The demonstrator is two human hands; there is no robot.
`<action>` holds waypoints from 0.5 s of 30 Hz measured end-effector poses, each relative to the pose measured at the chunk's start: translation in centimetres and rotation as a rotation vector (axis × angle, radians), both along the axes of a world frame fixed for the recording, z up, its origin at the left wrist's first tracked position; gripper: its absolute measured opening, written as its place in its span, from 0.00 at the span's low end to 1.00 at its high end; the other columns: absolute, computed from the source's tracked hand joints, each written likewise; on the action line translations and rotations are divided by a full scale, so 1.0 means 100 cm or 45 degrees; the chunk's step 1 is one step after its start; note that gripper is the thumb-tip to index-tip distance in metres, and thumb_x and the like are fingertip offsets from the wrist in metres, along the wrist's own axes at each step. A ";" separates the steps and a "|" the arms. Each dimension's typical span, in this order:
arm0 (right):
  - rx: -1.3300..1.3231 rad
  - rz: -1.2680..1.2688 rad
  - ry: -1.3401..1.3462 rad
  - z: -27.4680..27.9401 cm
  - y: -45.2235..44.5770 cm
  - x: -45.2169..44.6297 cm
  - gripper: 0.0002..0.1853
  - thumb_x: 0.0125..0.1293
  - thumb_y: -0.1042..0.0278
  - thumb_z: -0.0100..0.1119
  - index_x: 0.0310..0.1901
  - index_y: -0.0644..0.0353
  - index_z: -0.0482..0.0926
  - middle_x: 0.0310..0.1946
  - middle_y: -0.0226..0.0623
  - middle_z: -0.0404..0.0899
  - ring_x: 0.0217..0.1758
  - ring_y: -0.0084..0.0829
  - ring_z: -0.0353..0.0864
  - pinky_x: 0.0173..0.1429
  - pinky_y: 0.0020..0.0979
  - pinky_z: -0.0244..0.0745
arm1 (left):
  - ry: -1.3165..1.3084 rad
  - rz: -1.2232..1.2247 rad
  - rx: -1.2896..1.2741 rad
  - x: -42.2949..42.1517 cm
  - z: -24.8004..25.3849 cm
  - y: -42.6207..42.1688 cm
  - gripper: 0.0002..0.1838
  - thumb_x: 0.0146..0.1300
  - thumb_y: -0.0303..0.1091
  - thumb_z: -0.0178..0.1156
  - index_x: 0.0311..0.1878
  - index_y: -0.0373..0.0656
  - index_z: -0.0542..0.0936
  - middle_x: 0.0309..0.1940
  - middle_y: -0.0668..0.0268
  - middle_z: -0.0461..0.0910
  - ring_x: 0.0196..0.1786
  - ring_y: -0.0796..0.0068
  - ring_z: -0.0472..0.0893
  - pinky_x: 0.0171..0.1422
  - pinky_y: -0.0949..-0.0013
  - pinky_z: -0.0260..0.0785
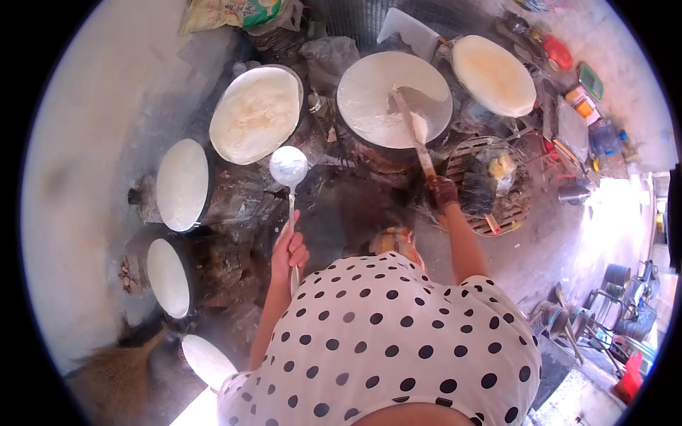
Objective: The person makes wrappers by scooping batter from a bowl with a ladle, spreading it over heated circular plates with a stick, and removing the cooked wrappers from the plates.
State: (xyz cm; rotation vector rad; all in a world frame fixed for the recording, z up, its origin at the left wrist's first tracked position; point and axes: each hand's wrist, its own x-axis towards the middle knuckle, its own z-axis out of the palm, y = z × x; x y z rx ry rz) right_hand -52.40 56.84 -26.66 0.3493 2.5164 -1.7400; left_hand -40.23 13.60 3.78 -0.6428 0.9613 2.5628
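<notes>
Polka-dotted fabric of our shirt (398, 341) fills the foreground. Our left hand (288, 250) has its fingers closed around the handle of a metal ladle (288, 167), its bowl raised beyond the fingers. Our right hand (443, 192) wraps the handle end of a long, flat spreader (410, 126); its exact finger placement is too blurred to tell. Ahead of the right hand, the blade crosses a round griddle (362, 106) coated with pale batter, a thicker lump of batter (420, 129) lying beside the blade. We judge the step to be spreading; the next move calls for a low, level blade and light, even pressure along the curve. A browned flatbread (493, 75) lies beyond the right hand, another pale round (257, 113) beyond the left. Farther ahead of the left hand, a green-and-cream bag (213, 15) bears printed characters, too small to read; we can make out no brand.
</notes>
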 end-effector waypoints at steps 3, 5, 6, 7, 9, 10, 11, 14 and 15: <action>0.117 -0.142 -0.276 0.064 0.024 -0.017 0.16 0.67 0.55 0.49 0.37 0.56 0.82 0.32 0.45 0.82 0.37 0.45 0.81 0.41 0.38 0.75 | 0.015 0.008 0.079 -0.012 -0.002 0.017 0.21 0.74 0.34 0.38 0.69 0.46 0.60 0.17 0.76 0.57 0.10 0.87 0.56 0.14 0.79 0.54; 0.547 -0.041 -0.061 0.107 -0.006 -0.028 0.16 0.66 0.53 0.49 0.38 0.56 0.82 0.32 0.45 0.82 0.39 0.45 0.81 0.42 0.40 0.74 | -0.020 0.047 0.092 -0.020 -0.002 0.029 0.21 0.74 0.34 0.37 0.69 0.46 0.60 0.17 0.76 0.57 0.11 0.87 0.57 0.14 0.79 0.53; 0.629 0.128 0.180 0.055 0.004 -0.031 0.17 0.65 0.53 0.50 0.38 0.56 0.82 0.33 0.45 0.82 0.39 0.45 0.81 0.42 0.41 0.74 | -0.025 0.045 0.087 -0.024 -0.002 0.034 0.21 0.74 0.34 0.37 0.69 0.46 0.60 0.17 0.76 0.57 0.11 0.87 0.57 0.14 0.79 0.53; 0.712 0.285 0.431 0.001 0.015 -0.035 0.17 0.65 0.53 0.50 0.38 0.56 0.82 0.33 0.45 0.82 0.39 0.45 0.81 0.43 0.42 0.74 | -0.007 0.008 0.106 -0.027 -0.002 0.039 0.22 0.75 0.34 0.37 0.70 0.47 0.57 0.18 0.76 0.57 0.11 0.87 0.57 0.15 0.79 0.55; 0.415 0.143 0.074 0.022 0.031 -0.030 0.14 0.65 0.57 0.49 0.40 0.55 0.81 0.35 0.43 0.82 0.42 0.41 0.80 0.45 0.40 0.73 | 0.015 -0.039 0.122 -0.034 0.004 0.050 0.23 0.75 0.34 0.36 0.71 0.47 0.54 0.18 0.76 0.57 0.11 0.88 0.58 0.16 0.79 0.57; 0.268 0.070 -0.097 0.038 0.043 -0.030 0.12 0.64 0.60 0.49 0.41 0.54 0.80 0.36 0.41 0.81 0.43 0.39 0.79 0.46 0.38 0.73 | 0.019 -0.036 0.080 -0.037 0.011 0.058 0.22 0.74 0.34 0.37 0.70 0.47 0.57 0.18 0.76 0.57 0.11 0.88 0.57 0.15 0.79 0.55; 0.121 0.002 -0.266 0.056 0.051 -0.030 0.11 0.64 0.62 0.48 0.42 0.53 0.80 0.37 0.40 0.81 0.44 0.38 0.79 0.47 0.37 0.73 | 0.022 -0.029 0.039 -0.040 0.014 0.063 0.22 0.74 0.34 0.39 0.69 0.46 0.59 0.19 0.76 0.57 0.11 0.88 0.57 0.14 0.79 0.52; 0.257 -0.014 -0.323 0.082 0.089 -0.047 0.12 0.64 0.61 0.48 0.41 0.54 0.80 0.36 0.41 0.81 0.43 0.39 0.79 0.46 0.38 0.73 | 0.017 -0.018 0.042 -0.048 0.015 0.076 0.22 0.74 0.34 0.39 0.69 0.45 0.59 0.18 0.77 0.57 0.11 0.88 0.57 0.14 0.79 0.53; 0.328 -0.010 -0.308 0.090 0.091 -0.053 0.12 0.64 0.61 0.48 0.41 0.54 0.80 0.36 0.41 0.81 0.43 0.39 0.79 0.46 0.39 0.73 | 0.022 -0.029 0.045 -0.052 0.013 0.081 0.22 0.74 0.34 0.39 0.69 0.45 0.59 0.18 0.77 0.57 0.11 0.88 0.57 0.14 0.79 0.53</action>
